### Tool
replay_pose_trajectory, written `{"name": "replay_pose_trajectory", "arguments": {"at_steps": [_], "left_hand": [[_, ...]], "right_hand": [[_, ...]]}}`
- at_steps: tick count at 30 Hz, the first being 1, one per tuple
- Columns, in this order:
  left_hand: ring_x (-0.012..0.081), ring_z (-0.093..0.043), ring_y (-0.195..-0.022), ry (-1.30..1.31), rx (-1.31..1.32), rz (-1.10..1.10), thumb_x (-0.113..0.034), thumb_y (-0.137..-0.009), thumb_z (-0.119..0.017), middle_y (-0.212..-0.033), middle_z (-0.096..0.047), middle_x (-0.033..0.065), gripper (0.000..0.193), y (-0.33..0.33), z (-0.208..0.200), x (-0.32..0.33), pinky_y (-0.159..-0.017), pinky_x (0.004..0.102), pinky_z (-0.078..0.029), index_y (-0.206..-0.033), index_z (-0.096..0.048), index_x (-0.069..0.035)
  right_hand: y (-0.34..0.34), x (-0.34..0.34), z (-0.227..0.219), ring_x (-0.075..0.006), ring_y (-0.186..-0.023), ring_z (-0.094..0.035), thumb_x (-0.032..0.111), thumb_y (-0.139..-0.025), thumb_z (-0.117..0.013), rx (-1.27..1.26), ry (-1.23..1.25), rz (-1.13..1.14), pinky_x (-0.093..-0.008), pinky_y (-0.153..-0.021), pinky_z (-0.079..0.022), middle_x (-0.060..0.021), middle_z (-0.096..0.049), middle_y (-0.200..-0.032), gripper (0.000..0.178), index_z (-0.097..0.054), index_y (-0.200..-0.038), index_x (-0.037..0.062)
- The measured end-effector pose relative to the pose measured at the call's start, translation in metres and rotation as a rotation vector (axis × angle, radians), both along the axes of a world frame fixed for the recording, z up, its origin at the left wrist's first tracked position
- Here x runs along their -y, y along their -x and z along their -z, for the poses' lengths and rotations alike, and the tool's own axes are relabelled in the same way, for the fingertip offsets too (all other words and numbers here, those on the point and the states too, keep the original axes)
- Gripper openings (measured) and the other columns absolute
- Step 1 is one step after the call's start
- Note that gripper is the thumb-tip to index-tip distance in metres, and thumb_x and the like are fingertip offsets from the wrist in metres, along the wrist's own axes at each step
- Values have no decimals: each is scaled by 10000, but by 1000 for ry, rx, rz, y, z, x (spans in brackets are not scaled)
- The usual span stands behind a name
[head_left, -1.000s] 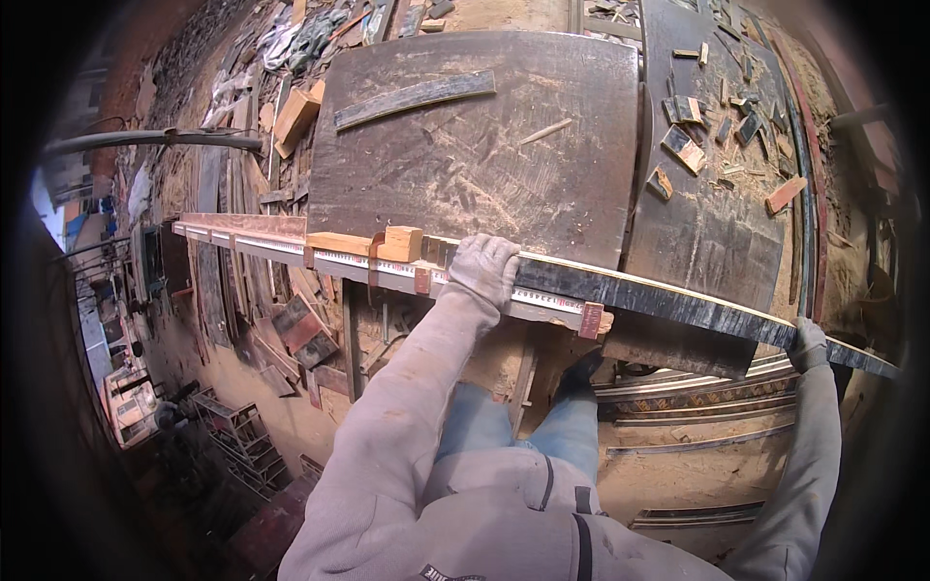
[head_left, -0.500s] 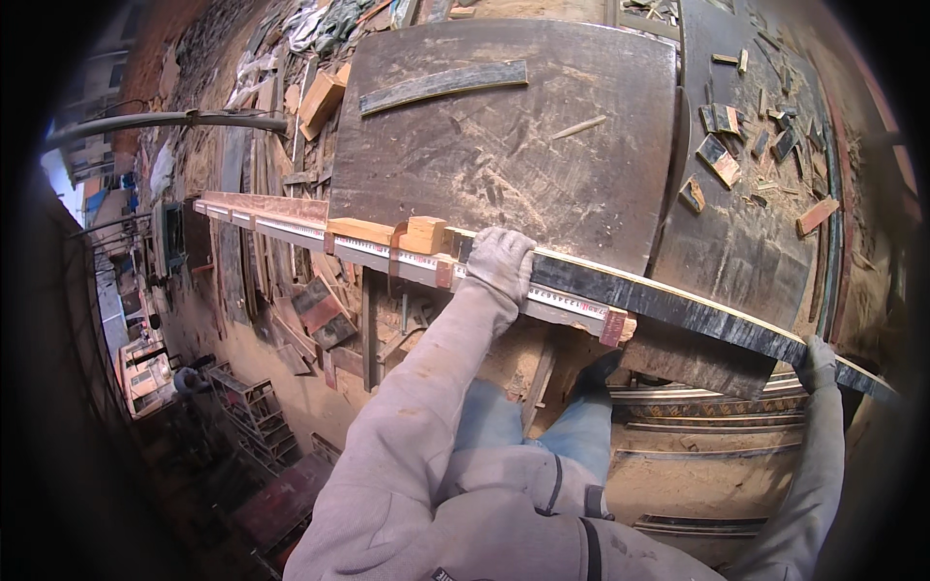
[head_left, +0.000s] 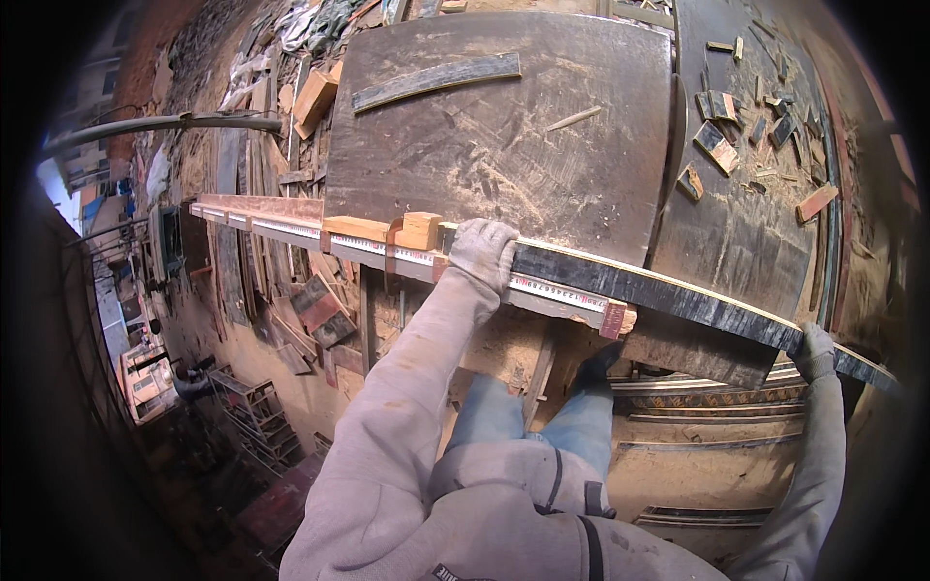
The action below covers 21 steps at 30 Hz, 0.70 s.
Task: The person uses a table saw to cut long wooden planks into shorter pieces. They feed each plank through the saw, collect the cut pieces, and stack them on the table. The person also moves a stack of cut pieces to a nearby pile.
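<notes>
A long, narrow dark-faced board (head_left: pixel 639 288) with a pale upper edge lies slantwise along the near side of the worktable. My left hand (head_left: pixel 484 254), in a grey glove, is closed over it near its left end. Toward its far right end, my gloved right hand (head_left: pixel 816 353) grips the same strip. The board's left end sits beside a small wooden block (head_left: pixel 418 230); my left hand partly hides that end. Below the board runs a rail with a white measuring tape (head_left: pixel 557 290), held by reddish-brown bands.
The brown worktable top (head_left: pixel 426 155) bears sawdust and a loose dark strip (head_left: pixel 436 81). Several offcuts (head_left: pixel 717 147) lie on the panel at right. Stacked boards (head_left: pixel 717 397) are below my right arm. Scrap timber (head_left: pixel 315 102) is piled left, near a curved pipe (head_left: pixel 184 121).
My left hand and the board have shifted slightly left, toward the wooden block. My right hand keeps its grip near the far end. The whole view has moved a little.
</notes>
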<state>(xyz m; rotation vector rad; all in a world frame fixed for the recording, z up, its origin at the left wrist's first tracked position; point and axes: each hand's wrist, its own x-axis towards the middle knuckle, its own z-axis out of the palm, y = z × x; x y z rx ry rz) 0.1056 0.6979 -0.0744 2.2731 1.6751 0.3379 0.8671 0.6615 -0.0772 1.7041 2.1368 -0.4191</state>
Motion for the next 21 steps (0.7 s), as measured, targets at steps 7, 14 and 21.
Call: {"name": "replay_pose_trajectory", "arguments": {"at_steps": [7,14,21], "left_hand": [[326,-600,-1069,-4,-35,-3,-248,-978,-592,-1072,-661,69,157,9,2,1,-1082,493,-411,-1097,-647,-161],[323,-623,-1111,-121,32,24,-147,-962,-603,-1092,-688,74,145,12,9,1,-1157,537,-399,-1104,-634,-145],[319,-655,-1062,-141,57,-6,-147,-940,-613,-1066,-711,70,154,14,13,2,-1159,546,-411,-1087,-654,-139]], "right_hand": [[14,-2,-4,-394,-1078,-661,217,-569,-985,46,71,39,-462,-921,-540,-171,-666,-1092,718,-607,-1168,101],[7,-6,-6,-417,-1130,-634,153,-522,-1006,-1,86,83,-469,-954,-522,-173,-651,-1145,823,-552,-1206,101],[-1,-6,0,-415,-1137,-628,176,-523,-1005,-54,68,15,-467,-958,-517,-173,-644,-1166,844,-549,-1230,101]]}}
